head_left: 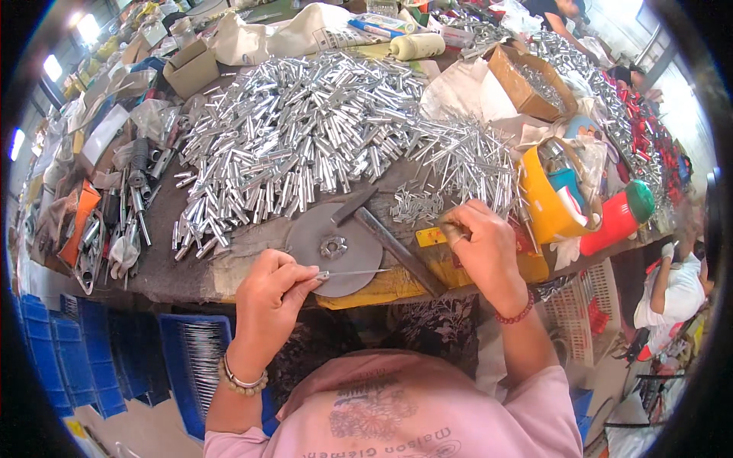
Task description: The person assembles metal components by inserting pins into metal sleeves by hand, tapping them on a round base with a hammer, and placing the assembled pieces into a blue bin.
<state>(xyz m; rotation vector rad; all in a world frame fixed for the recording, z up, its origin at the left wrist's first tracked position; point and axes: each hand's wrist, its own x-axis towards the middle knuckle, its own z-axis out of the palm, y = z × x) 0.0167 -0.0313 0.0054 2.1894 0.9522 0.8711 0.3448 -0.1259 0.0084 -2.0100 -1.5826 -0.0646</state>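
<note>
- Stacked blue crates [57, 351]: well left of the left hand and lower, below the edge of the bench [164, 273].
- Orange box [79, 224]: at the left end of the bench, well left of the left hand, assorted metal parts around it.
- Blue bin [169, 336]: left of the left hand and lower; thin pale rods [205, 366] lined up inside.
- Left hand [269, 298]: thumb and fingers closed in a pinch on one end of a slim metal rod [355, 272]; beaded bracelet and bangle at the wrist.
- Heap of silver tubes [305, 130]: large, loose, beyond the left hand.
- Grey disc [305, 240]: just right of the left hand, the held rod crossing over its near part; a small metal ring piece [334, 246] at its centre.
- Hammer [401, 252]: between the hands, lying aslant, head beside the disc's far edge.
- Small metal pins [416, 206]: loose pile, left of the right hand.
- Yellow strip [430, 237]: just left of the right hand's fingertips.
- Right hand [489, 248]: fingers bent, tips near the thumb; cannot tell whether anything is held. Red beaded bracelet.
- Yellow container [544, 202]: right of the right hand.
- Red bottle [607, 225]: green-capped, farther right.
</note>
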